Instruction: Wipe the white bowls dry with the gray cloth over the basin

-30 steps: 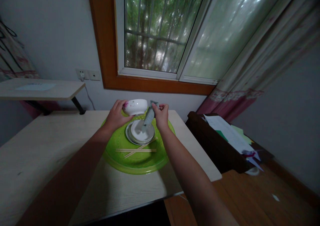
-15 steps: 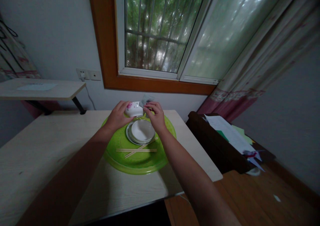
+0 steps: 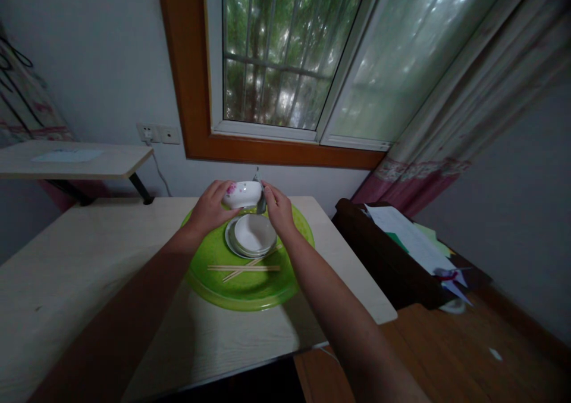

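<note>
Tilted above the far part of a round green tray [image 3: 209,293] is a white bowl [image 3: 243,194] with pink flowers. My left hand [image 3: 213,208] grips its left side, thumb below and fingers behind. At the bowl's right side, my right hand [image 3: 277,208] pinches a grey cloth [image 3: 261,203], mostly hidden between palm and bowl. Below them, another white bowl [image 3: 255,233] rests on a small stack of dishes [image 3: 231,239] on the tray. Several wooden chopsticks [image 3: 243,268] lie crossed in front of the stack.
The tray stands on a pale wooden table [image 3: 111,284]. At the left is a raised shelf [image 3: 111,162] with a paper on it. Right of the table, a dark brown piece of furniture [image 3: 379,254] holds papers [image 3: 401,236]. A window [image 3: 276,63] is behind.
My right hand has brought the cloth left, up to the bowl, and passed it over the rim to the bowl's right side. My left hand keeps its hold; the bowl has shifted slightly.
</note>
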Demonstrator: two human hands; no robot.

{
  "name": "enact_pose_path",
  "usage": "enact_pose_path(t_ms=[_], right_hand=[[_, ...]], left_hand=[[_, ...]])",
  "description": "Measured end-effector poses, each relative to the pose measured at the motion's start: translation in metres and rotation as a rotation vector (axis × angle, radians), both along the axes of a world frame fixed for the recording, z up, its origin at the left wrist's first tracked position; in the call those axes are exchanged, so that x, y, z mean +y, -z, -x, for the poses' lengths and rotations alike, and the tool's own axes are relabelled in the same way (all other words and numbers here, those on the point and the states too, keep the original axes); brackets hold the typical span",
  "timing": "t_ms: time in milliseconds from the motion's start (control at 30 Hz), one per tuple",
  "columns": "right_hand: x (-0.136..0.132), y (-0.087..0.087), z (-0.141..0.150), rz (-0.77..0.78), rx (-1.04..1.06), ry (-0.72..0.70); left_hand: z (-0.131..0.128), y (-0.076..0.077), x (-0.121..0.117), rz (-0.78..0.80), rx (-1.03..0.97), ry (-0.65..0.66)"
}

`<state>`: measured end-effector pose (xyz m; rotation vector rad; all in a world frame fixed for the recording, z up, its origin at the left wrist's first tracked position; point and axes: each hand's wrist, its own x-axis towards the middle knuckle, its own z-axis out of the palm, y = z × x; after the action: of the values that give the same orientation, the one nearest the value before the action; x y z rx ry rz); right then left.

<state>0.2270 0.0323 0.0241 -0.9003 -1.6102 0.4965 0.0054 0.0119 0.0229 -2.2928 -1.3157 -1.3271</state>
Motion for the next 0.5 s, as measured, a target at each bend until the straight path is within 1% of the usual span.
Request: enact_pose_path(t_ms=[133, 333, 433, 500], right_hand=[[-0.004, -0.003, 0.000, -0.106, -0.059, -0.017], [-0.019, -0.013, 0.004, -0.335, -0.319, -0.092], [-0.024, -0.016, 0.010, -0.375, -0.395, -0.128], [-0.025, -0.016, 0.013, -0.357, -0.387, -0.113]], left_hand=[[0.001, 0.001, 0.000, -0.003, -0.009, -0.013], [0.001, 0.001, 0.003, -0.044, 0.013, 0.021], [0.001, 0.000, 0.004, -0.044, 0.004, 0.005], [0.001, 0.000, 0.004, -0.042, -0.002, -0.004]])
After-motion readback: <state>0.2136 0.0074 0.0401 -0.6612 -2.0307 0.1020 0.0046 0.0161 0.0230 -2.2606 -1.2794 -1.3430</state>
